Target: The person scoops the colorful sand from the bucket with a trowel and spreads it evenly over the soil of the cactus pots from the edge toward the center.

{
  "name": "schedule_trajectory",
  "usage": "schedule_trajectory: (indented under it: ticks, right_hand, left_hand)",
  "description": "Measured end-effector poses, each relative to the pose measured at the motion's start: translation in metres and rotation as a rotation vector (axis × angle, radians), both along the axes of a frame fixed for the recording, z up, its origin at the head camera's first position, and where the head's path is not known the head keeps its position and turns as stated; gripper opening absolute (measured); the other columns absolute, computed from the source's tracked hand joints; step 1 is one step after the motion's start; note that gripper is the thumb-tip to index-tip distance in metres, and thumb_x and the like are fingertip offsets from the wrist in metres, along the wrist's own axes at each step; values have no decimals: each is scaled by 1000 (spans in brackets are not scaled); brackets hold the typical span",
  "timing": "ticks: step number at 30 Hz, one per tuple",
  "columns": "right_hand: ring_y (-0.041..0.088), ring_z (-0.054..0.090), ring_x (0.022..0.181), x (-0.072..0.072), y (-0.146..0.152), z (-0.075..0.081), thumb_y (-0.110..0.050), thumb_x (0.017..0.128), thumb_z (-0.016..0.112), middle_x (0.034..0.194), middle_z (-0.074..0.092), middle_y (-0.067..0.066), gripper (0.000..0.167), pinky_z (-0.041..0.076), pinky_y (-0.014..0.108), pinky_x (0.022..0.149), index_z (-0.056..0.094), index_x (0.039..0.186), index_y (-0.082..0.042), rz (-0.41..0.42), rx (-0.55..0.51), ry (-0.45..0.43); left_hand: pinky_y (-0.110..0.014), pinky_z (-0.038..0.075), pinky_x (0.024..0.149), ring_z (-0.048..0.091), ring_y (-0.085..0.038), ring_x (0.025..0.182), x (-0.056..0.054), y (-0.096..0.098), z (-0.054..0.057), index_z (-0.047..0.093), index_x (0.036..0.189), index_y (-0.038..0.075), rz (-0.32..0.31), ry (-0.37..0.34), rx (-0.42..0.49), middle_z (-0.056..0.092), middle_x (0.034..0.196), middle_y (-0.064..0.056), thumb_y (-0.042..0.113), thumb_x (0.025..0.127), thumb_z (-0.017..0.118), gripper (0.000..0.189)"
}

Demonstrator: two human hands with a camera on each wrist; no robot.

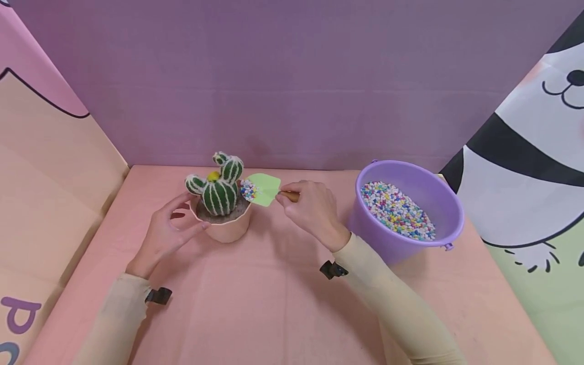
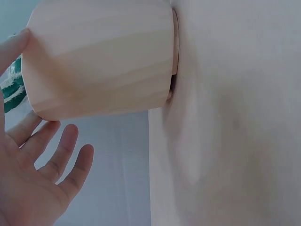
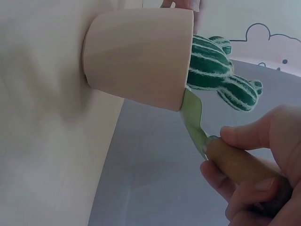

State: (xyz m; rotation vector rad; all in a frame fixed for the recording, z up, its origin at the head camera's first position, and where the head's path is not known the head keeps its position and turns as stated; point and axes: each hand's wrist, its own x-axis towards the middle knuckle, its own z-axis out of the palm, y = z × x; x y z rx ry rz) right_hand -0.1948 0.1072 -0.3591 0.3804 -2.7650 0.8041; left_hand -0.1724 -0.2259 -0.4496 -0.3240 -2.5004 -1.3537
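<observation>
A pink flower pot (image 1: pixel 228 230) holds a green cactus with white stripes (image 1: pixel 220 196) and a yellow flower, set in grey-brown soil. My left hand (image 1: pixel 166 228) holds the pot's rim at its left side, thumb on the near edge and fingers farther round; in the left wrist view several fingers (image 2: pixel 77 172) spread loosely beside it. My right hand (image 1: pixel 315 210) grips the wooden handle of a small trowel with a light green blade (image 1: pixel 266 188). Coloured pebbles (image 1: pixel 249 190) lie on the blade's tip, over the pot's right rim. In the right wrist view the blade (image 3: pixel 192 117) meets the rim.
A purple bucket (image 1: pixel 388 248), part-filled with multicoloured pebbles (image 1: pixel 399 213), stands on the right, close to my right forearm. The pink table surface (image 1: pixel 246 304) meets a purple backdrop (image 1: pixel 292 91). Printed panels flank both sides, with a panda (image 1: pixel 534 167) on the right.
</observation>
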Motion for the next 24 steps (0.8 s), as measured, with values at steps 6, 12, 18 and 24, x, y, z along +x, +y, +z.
schedule_trajectory:
  ticks: [6,12,18,24]
  right_hand:
    - [15,74,84,1,1,1,-32,94,72,101,82,-7,18,50,33,58,87,104,-29,22,12,44]
    - [16,75,87,3,0,2,-33,94,70,104,82,-7,21,51,33,60,86,107,-30,10,34,37]
    - [17,75,84,4,-1,4,-33,95,72,103,81,-6,22,50,32,57,86,111,-28,13,47,45]
    - [17,75,81,4,-1,3,-32,94,73,99,81,-6,21,48,31,54,87,109,-28,19,53,78]
  left_hand:
    - [-52,54,96,63,-33,114,1,3,-1,66,142,9,44,38,-28,66,145,-14,17,80,93,68]
    - [-39,53,89,65,-35,107,4,6,-2,72,134,7,105,104,-63,68,143,-14,19,74,97,66]
    - [-37,49,87,63,-35,107,8,10,-1,74,124,3,149,132,-60,69,140,-16,20,69,100,63]
    - [-45,51,93,57,-36,123,6,9,-1,69,125,-1,131,102,-80,64,138,-19,22,70,99,67]
